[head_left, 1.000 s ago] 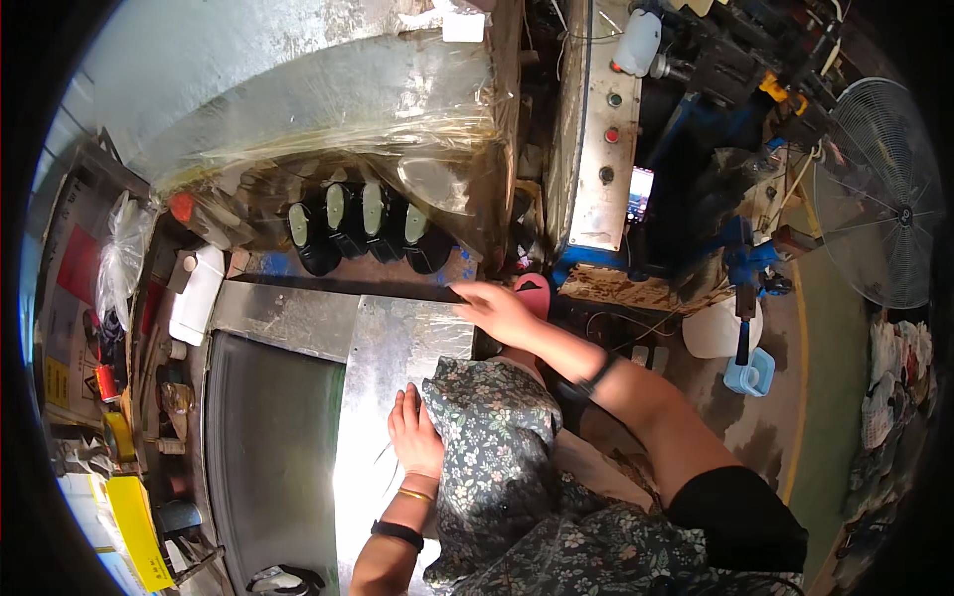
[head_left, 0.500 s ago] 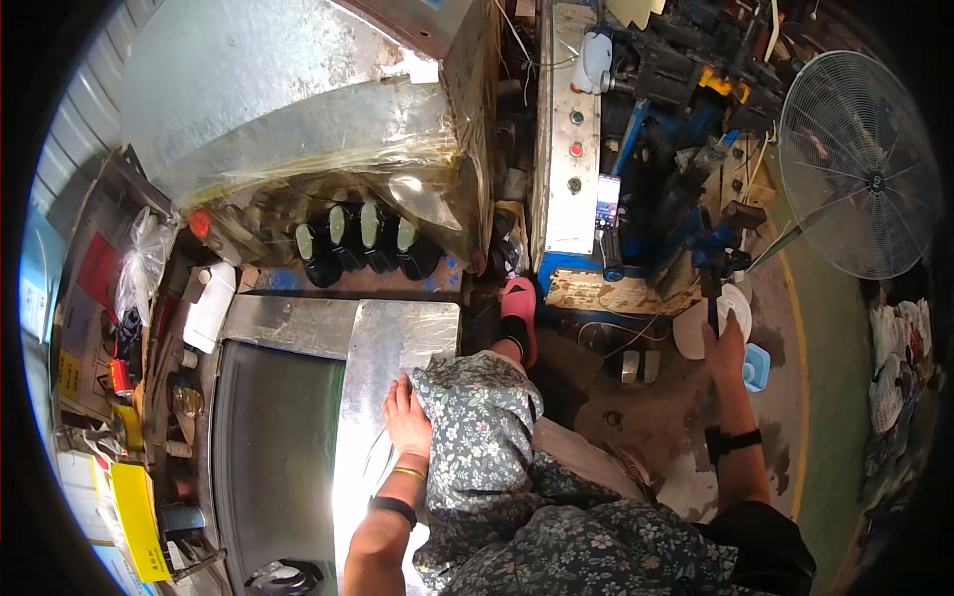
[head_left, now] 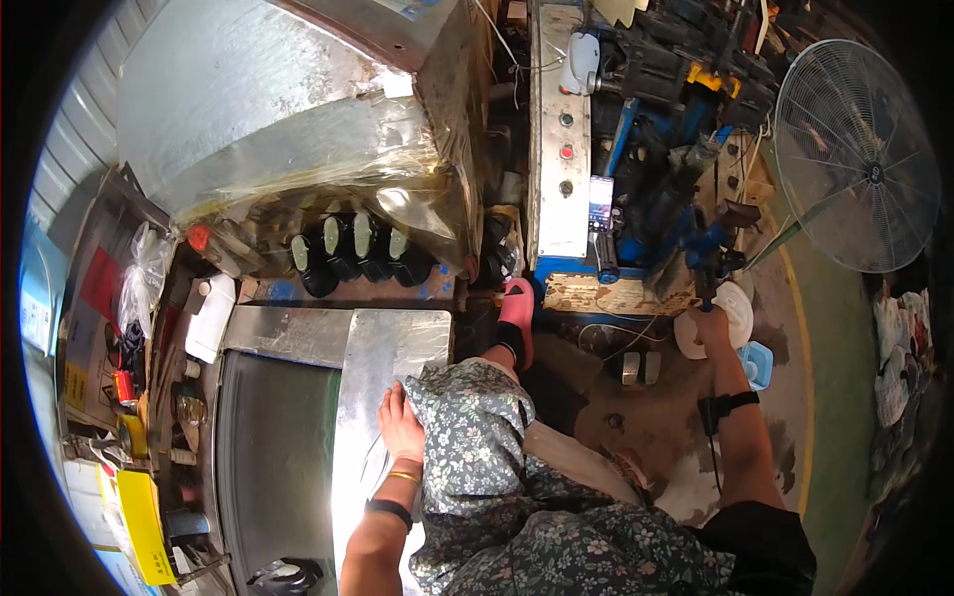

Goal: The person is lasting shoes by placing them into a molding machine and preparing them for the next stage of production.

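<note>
My left hand [head_left: 401,427] lies flat with its fingers stretched out on a shiny metal plate [head_left: 393,343], beside the flowered cloth [head_left: 472,422] over my leg. On the right, my right hand [head_left: 712,329] is closed around the lower end of a dark lever handle [head_left: 705,286], which hangs from the blue machine [head_left: 686,238]. A black band with a cable is on my right wrist. Past the plate, several black shoes [head_left: 370,256] stand in a row, pale-green soles facing out, under a metal housing wrapped in clear film.
A dark conveyor belt [head_left: 278,437] runs beside the plate. On the machine are a panel with buttons [head_left: 564,189] and a phone [head_left: 600,204]. Two foot pedals [head_left: 641,369], a light-blue basin [head_left: 756,366] and a large fan [head_left: 857,159] are at right. Boxes [head_left: 144,526] line the left.
My right hand has closed around the lever handle and shifted slightly up and left. The whole view has moved a little; my left hand stays on the plate.
</note>
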Action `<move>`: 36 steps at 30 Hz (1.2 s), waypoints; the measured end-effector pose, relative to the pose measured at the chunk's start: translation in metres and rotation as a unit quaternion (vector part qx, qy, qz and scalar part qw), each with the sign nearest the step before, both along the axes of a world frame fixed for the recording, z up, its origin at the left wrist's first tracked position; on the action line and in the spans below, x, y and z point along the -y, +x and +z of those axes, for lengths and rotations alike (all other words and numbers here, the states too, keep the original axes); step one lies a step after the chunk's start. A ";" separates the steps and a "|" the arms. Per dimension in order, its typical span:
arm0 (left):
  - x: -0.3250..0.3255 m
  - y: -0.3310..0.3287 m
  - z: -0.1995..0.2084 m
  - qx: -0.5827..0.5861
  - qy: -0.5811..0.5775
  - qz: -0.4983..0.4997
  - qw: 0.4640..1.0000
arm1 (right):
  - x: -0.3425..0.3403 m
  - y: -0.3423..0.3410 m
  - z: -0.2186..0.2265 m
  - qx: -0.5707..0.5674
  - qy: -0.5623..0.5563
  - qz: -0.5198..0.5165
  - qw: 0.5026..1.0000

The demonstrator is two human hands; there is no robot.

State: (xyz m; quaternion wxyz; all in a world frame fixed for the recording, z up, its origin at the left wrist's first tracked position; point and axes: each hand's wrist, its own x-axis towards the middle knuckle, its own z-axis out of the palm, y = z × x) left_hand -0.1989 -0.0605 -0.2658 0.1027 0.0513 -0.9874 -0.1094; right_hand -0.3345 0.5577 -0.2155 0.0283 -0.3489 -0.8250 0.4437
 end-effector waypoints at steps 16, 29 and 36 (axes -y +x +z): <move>0.008 0.000 -0.012 0.003 0.063 0.029 0.998 | 0.007 0.000 0.001 0.021 0.120 0.053 0.991; 0.016 -0.001 -0.032 -0.010 0.089 0.048 0.995 | 0.006 0.000 0.000 0.025 0.128 0.052 0.990; 0.013 0.001 -0.027 -0.012 0.086 0.040 0.995 | 0.013 -0.001 0.009 0.048 0.139 0.036 0.988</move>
